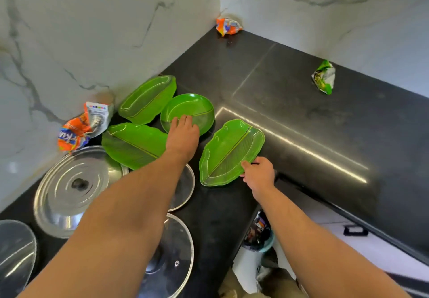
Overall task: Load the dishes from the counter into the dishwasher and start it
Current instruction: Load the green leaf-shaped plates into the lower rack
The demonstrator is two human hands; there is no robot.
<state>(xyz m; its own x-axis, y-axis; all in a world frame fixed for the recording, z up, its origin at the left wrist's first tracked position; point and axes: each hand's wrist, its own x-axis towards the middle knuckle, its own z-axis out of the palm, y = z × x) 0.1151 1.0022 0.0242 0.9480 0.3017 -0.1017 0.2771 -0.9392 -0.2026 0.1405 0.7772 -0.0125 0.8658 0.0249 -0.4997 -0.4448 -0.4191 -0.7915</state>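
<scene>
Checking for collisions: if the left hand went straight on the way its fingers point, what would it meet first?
The round green plastic plate; the left hand already seems to lay its fingertips on the plate's near rim, though depth is unclear.

Bright daylight, glare streaks on the black counter [301, 116], wide-angle edge bending.

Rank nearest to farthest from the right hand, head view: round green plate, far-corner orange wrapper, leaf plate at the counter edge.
1. Leaf plate: at the counter edge, its rim pinched by the right hand.
2. Round green plate: further left and back.
3. Orange wrapper: far corner, against the wall.
</scene>
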